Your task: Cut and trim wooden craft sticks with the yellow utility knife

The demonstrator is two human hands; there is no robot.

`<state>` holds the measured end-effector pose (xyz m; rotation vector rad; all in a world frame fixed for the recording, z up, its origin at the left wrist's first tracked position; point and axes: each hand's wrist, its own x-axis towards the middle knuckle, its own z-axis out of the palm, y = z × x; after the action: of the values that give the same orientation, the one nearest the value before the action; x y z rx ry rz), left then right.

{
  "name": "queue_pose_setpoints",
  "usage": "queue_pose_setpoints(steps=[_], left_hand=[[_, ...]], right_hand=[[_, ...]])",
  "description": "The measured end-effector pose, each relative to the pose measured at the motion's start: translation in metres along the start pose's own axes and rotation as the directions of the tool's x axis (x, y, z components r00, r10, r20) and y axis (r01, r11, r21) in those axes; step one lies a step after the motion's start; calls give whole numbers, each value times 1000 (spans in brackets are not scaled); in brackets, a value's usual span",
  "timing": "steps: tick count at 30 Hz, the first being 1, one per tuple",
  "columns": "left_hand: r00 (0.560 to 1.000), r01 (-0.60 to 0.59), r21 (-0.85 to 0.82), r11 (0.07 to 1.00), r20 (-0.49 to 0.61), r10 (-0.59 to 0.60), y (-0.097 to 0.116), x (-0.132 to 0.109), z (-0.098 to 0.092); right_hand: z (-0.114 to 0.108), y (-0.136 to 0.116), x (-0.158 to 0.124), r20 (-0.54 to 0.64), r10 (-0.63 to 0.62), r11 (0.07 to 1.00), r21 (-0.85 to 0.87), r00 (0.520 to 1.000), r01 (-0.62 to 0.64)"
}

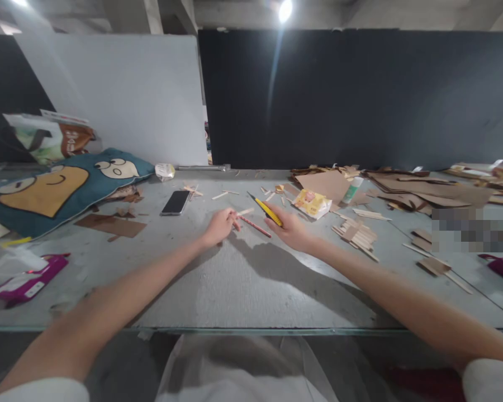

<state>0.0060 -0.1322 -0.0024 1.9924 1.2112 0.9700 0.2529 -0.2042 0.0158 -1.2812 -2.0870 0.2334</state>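
Observation:
My right hand (292, 228) is wrapped round a yellow and black utility knife (268, 211), its tip pointing up and to the left, away from me. Opposite it, my left hand (221, 228) rests low over the table with its fingers closed at one end of a short, pale wooden stick (246, 212). A red patterned pencil (255, 225) lies slantwise between the two hands, its far end beside my left fingertips. Whether those fingers also touch the pencil is hard to see.
Beyond my hands lie a phone (176, 202), loose stick pieces (225, 193) and a yellow packet (312, 203). Bundled sticks (356, 237), a glue tube (352, 190) and cardboard sheets (423, 188) are at right. A blue cushion (67, 187) and a purple tool (36, 281) sit left.

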Motion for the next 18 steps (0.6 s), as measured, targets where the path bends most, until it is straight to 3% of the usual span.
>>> queue_pose_setpoints(steps=[4,10,14,18], left_hand=[[996,50,-163,985,-69,-62,6,-15,-3],[998,-27,-233,972,-54,15,19,-37,3],[997,-75,-210,975,-29,71,27,-47,8],[1000,-22,-288,957,-10,20,27,-50,13]], right_hand=[[16,9,-12,-150,56,998,22,987,-53],[29,1,-25,-154,96,993,76,983,-85],[29,2,-21,-226,42,998,-38,973,-52],[31,17,-16,-292,-12,994,-106,956,-20]])
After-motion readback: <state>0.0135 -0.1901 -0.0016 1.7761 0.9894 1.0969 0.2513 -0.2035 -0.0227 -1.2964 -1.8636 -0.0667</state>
